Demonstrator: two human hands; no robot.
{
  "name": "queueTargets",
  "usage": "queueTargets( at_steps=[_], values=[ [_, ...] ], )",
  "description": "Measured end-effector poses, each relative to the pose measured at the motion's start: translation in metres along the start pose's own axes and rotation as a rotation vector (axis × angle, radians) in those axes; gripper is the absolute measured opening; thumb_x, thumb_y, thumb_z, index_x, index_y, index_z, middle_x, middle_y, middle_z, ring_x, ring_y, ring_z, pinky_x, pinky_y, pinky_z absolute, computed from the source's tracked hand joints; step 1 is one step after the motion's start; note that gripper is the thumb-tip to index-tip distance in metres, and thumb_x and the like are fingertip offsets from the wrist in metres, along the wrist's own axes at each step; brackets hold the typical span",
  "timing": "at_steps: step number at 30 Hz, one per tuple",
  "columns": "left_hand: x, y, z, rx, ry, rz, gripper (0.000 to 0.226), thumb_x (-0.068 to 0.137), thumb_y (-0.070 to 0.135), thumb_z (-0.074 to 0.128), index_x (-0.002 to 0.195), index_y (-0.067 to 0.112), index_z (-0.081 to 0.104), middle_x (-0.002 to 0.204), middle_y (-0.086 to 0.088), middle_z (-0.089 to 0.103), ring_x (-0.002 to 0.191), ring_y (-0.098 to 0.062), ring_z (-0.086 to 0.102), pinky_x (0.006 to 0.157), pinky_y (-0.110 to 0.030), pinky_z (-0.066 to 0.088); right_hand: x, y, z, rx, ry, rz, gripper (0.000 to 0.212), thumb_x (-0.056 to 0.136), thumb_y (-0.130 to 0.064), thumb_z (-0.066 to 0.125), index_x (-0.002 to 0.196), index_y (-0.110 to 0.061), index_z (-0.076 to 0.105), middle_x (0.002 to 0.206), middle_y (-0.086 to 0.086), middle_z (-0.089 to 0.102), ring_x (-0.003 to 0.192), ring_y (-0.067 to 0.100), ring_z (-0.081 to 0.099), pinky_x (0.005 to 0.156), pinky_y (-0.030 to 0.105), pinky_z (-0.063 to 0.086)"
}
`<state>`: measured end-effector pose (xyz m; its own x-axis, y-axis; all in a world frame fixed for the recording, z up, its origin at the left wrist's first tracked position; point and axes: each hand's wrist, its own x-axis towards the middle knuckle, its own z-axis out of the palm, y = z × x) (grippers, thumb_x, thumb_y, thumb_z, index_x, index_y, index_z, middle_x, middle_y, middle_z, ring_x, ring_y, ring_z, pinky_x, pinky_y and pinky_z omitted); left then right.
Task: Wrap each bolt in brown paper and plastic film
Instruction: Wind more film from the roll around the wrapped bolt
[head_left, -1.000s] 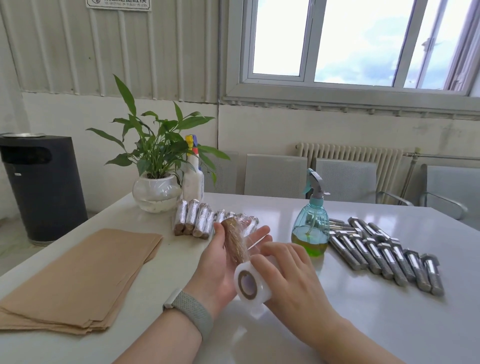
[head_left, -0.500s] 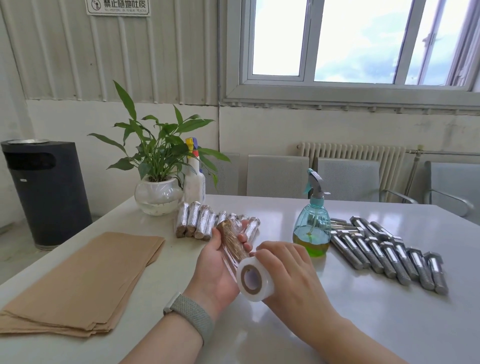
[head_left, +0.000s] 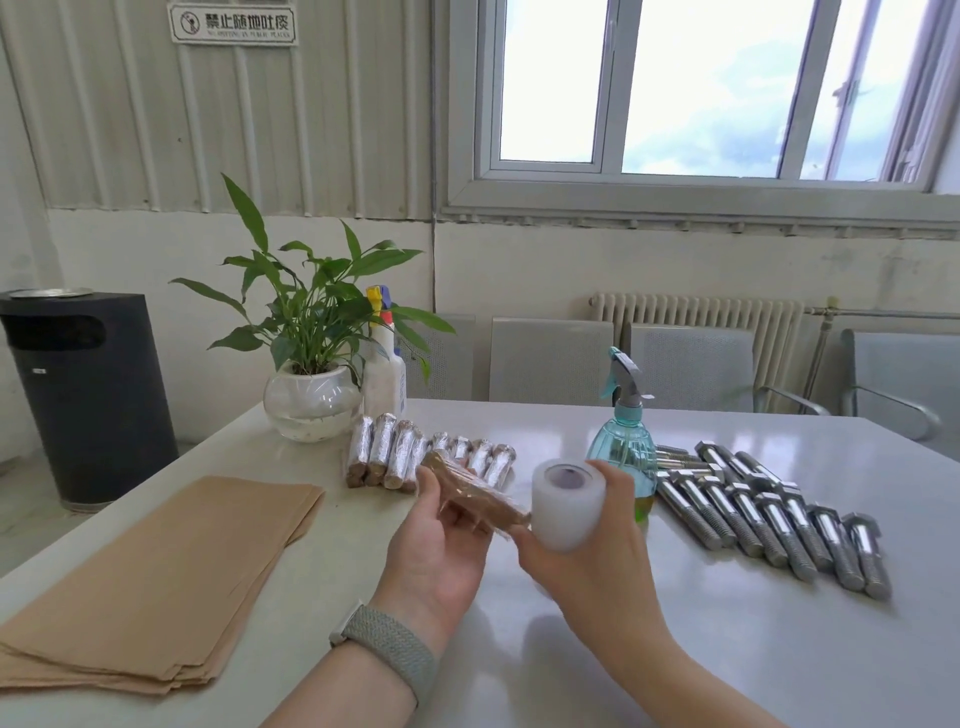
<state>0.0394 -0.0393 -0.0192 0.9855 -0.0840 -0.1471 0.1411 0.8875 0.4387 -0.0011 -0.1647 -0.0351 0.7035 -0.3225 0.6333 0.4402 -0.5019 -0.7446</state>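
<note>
Fingertips first: the left hand (head_left: 441, 540) has its fingers curled under and around the paper-wrapped bolt (head_left: 475, 493), thumb on top, holding it up off the table (head_left: 727, 649) with the far end pointing to about 10 o'clock. Right hand (head_left: 582, 551) is clamped around the film roll (head_left: 567, 506), fingers curled round its side, core facing up. Roll sits right at the bolt's near end, and some clear film already looks wound over the brown paper.

Handling-wise, I'd guess the bolt is heavy and stiff, so it won't flex, but the film is thin, clingy and stretchy and the paper can slide on the steel. Best grip is probably mid-shank, where the left hand is, leaving the ends free for the film.

Further out: finished wrapped bolts (head_left: 415, 457) in a row at 12 o'clock from the hands, bare bolts (head_left: 769, 514) lined up at 3 o'clock, brown paper stack (head_left: 156, 577) at 9 o'clock, and a teal spray bottle (head_left: 623, 447) just behind the roll.
</note>
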Motion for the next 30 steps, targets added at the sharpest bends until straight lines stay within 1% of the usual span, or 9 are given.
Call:
queueTargets(
  at_steps=[3,6,13,16,18,21,25,28,30],
  values=[
    [0.0,-0.002,-0.003,0.073,-0.011,0.069,0.023,0.093,0.026,0.059,0.089,0.004,0.064,0.072,-0.009,0.07,0.065,-0.019,0.071,0.056,-0.031,0.058,0.004,0.002,-0.005,0.182,-0.067,0.212,0.07,0.062,-0.022,0.086,0.101,-0.054,0.037,0.096,-0.018,0.052,0.084,-0.011,0.056,0.06,0.011,0.047],
    [0.001,-0.002,-0.007,0.191,-0.049,0.168,0.022,0.088,0.019,0.063,0.093,-0.002,0.065,0.076,-0.011,0.072,0.069,-0.019,0.073,0.057,-0.027,0.058,0.008,-0.001,-0.009,0.314,-0.101,0.419,0.063,0.056,-0.032,0.083,0.101,-0.044,0.041,0.097,-0.007,0.058,0.082,0.008,0.063,0.064,0.035,0.058],
    [0.0,-0.01,-0.009,0.597,-0.191,0.428,0.047,0.086,0.037,0.057,0.111,-0.002,0.055,0.103,-0.007,0.075,0.097,-0.022,0.072,0.075,-0.027,0.059,0.016,-0.001,-0.022,0.486,-0.196,0.787,0.056,0.076,-0.021,0.082,0.122,-0.012,0.051,0.111,0.02,0.064,0.088,0.031,0.065,0.065,0.041,0.056],
    [0.001,-0.006,-0.009,0.751,-0.228,0.554,0.046,0.087,0.045,0.057,0.11,0.005,0.05,0.099,-0.004,0.076,0.093,-0.02,0.073,0.078,-0.029,0.058,0.016,-0.009,-0.032,0.677,-0.325,0.986,0.03,0.087,-0.027,0.064,0.112,-0.013,0.054,0.09,0.018,0.071,0.073,0.029,0.068,0.062,0.036,0.055],
    [0.001,0.001,-0.011,0.808,-0.188,0.626,0.048,0.081,0.061,0.059,0.101,0.018,0.05,0.091,-0.004,0.075,0.085,-0.02,0.071,0.078,-0.032,0.055,0.013,-0.012,-0.035,0.72,-0.44,0.992,0.027,0.088,-0.028,0.062,0.108,-0.011,0.056,0.074,0.013,0.073,0.065,0.026,0.069,0.062,0.035,0.056],
    [-0.001,0.006,-0.011,0.861,-0.178,0.674,0.051,0.07,0.084,0.056,0.084,0.035,0.048,0.078,0.001,0.069,0.072,-0.014,0.066,0.067,-0.022,0.05,0.004,-0.018,-0.031,0.647,-0.578,0.901,0.039,0.078,-0.036,0.076,0.105,-0.009,0.066,0.075,0.01,0.07,0.067,0.024,0.068,0.068,0.034,0.055],
    [-0.004,0.003,-0.009,0.794,-0.292,0.566,0.049,0.074,0.077,0.059,0.083,0.03,0.05,0.064,0.003,0.053,0.058,-0.013,0.059,0.049,-0.023,0.048,-0.003,-0.026,-0.028,0.667,-0.673,0.832,0.013,0.072,-0.027,0.084,0.075,-0.016,0.078,0.067,0.007,0.067,0.066,0.028,0.067,0.062,0.033,0.057],
    [-0.004,0.002,-0.011,0.849,-0.319,0.51,0.043,0.08,0.07,0.053,0.083,0.027,0.05,0.061,0.0,0.048,0.048,-0.012,0.052,0.042,-0.023,0.041,0.0,-0.026,-0.03,0.609,-0.644,0.816,0.034,0.073,-0.024,0.082,0.099,-0.008,0.067,0.076,0.014,0.067,0.066,0.036,0.066,0.061,0.04,0.059],
    [-0.003,0.001,-0.013,0.968,-0.314,0.518,0.039,0.084,0.068,0.049,0.081,0.03,0.052,0.059,0.006,0.051,0.051,-0.01,0.052,0.048,-0.023,0.044,0.003,-0.027,-0.033,0.541,-0.645,0.803,0.05,0.072,-0.034,0.082,0.109,-0.008,0.059,0.081,0.016,0.067,0.063,0.032,0.064,0.059,0.037,0.057]
  ],
)
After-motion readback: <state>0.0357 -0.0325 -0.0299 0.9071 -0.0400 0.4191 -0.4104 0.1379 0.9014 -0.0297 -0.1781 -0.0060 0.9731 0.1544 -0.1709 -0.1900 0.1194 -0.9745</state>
